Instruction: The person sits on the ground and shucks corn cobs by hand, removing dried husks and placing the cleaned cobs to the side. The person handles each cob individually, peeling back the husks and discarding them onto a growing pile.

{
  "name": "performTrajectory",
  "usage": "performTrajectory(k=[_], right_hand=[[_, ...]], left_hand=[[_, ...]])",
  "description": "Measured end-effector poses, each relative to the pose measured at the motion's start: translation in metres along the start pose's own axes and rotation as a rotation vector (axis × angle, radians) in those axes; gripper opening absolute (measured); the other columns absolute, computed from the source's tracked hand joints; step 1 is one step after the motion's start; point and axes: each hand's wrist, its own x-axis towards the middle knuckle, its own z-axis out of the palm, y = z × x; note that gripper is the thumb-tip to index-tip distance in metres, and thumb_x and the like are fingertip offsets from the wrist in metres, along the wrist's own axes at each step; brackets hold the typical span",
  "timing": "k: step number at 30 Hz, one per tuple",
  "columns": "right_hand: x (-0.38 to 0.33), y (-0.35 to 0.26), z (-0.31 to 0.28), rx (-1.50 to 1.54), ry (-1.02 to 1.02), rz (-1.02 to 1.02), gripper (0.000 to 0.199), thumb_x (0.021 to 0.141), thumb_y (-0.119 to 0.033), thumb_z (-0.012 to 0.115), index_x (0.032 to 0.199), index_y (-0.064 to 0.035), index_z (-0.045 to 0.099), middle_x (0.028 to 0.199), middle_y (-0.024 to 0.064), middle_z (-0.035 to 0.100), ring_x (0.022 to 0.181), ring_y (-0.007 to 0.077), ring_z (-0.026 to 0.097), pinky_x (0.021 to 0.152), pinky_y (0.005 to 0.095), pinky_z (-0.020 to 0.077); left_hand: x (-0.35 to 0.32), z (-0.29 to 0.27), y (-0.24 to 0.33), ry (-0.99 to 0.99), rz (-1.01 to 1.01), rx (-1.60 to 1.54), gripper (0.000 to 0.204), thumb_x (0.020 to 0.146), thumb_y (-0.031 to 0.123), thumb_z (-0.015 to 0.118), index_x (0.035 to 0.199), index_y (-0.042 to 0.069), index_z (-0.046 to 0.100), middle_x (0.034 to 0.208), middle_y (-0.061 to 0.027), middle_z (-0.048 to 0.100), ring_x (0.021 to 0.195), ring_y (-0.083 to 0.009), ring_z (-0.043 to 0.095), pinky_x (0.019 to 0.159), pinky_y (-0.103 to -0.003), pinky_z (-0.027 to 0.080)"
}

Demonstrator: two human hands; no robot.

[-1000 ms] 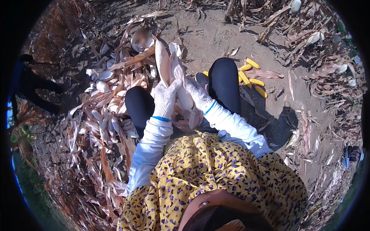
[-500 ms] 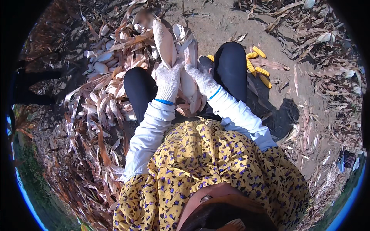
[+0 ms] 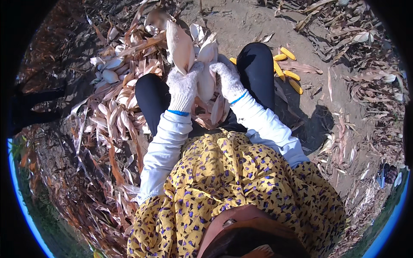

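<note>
Between my knees, both hands in whitish knitted gloves work at an ear of corn in pale dry husk (image 3: 206,88). My left hand (image 3: 183,88) is closed round it, and a broad husk leaf (image 3: 179,47) stands up from that grip. My right hand (image 3: 228,81) is closed on the husk's other side, its fingertips bent against a second upright leaf (image 3: 208,52). No yellow kernels show between the hands; whether a cob is inside I cannot tell. Below the gloves, more loose husks (image 3: 217,109) lie between my legs.
Several bare yellow corn cobs (image 3: 280,71) lie on the soil beyond my right knee (image 3: 256,69). A heap of pale husks (image 3: 114,112) spreads past my left knee (image 3: 151,96). Dry leaves and stalks (image 3: 370,81) litter the ground at the far right.
The upright husk leaves have spread wider, and the gap between my hands has grown a little. My left hand has shifted slightly left; the cobs on the ground stay as they were.
</note>
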Motion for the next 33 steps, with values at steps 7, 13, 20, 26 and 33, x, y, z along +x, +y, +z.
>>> performTrajectory(k=[7, 13, 20, 26, 33], right_hand=[[0.006, -0.009, 0.004, 0.041, 0.086, -0.096, 0.031, 0.086, -0.009, 0.063, 0.116, -0.0037, 0.061, 0.100, 0.0037, 0.063, 0.091, 0.0106, 0.059, 0.081, 0.0251, 0.0477], [0.008, -0.010, 0.000, 0.001, 0.087, -0.148, 0.020, 0.086, -0.007, 0.062, 0.106, -0.0039, 0.063, 0.093, 0.0028, 0.063, 0.087, 0.0107, 0.058, 0.077, 0.0254, 0.0474], [0.012, 0.001, -0.001, 0.156, 0.119, 0.025, 0.031, 0.091, -0.007, 0.060, 0.122, -0.0041, 0.057, 0.103, 0.0056, 0.064, 0.096, 0.0177, 0.064, 0.086, 0.0323, 0.0526], [0.018, -0.008, -0.007, 0.316, 0.202, -0.099, 0.040, 0.096, -0.021, 0.061, 0.131, -0.0067, 0.050, 0.117, 0.0091, 0.058, 0.111, 0.0247, 0.058, 0.096, 0.0434, 0.0499], [0.012, 0.010, 0.013, 0.373, 0.014, 0.078, 0.053, 0.091, -0.008, 0.064, 0.139, -0.0111, 0.042, 0.117, 0.0096, 0.056, 0.111, 0.0248, 0.057, 0.100, 0.0390, 0.0469]], left_hand=[[0.000, -0.004, 0.004, -0.059, 0.086, 0.132, 0.029, 0.082, 0.019, 0.074, 0.101, -0.003, 0.069, 0.083, -0.0064, 0.069, 0.070, -0.0124, 0.060, 0.063, -0.029, 0.047], [-0.006, -0.002, 0.001, 0.000, 0.028, -0.005, 0.029, 0.082, 0.016, 0.074, 0.103, -0.003, 0.069, 0.084, -0.0075, 0.069, 0.071, -0.0130, 0.060, 0.063, -0.029, 0.048], [-0.006, 0.000, 0.009, 0.009, 0.039, 0.139, 0.030, 0.083, 0.018, 0.075, 0.102, -0.004, 0.069, 0.084, -0.0073, 0.069, 0.072, -0.0126, 0.060, 0.065, -0.028, 0.047], [0.010, -0.025, 0.001, 0.122, 0.005, -0.345, 0.022, 0.086, 0.010, 0.071, 0.102, -0.004, 0.067, 0.083, -0.0082, 0.066, 0.068, -0.0132, 0.059, 0.062, -0.026, 0.047], [-0.002, -0.012, 0.023, 0.103, 0.117, -0.412, 0.020, 0.086, 0.007, 0.069, 0.100, -0.006, 0.065, 0.083, -0.0090, 0.064, 0.069, -0.0115, 0.059, 0.060, -0.025, 0.049]])
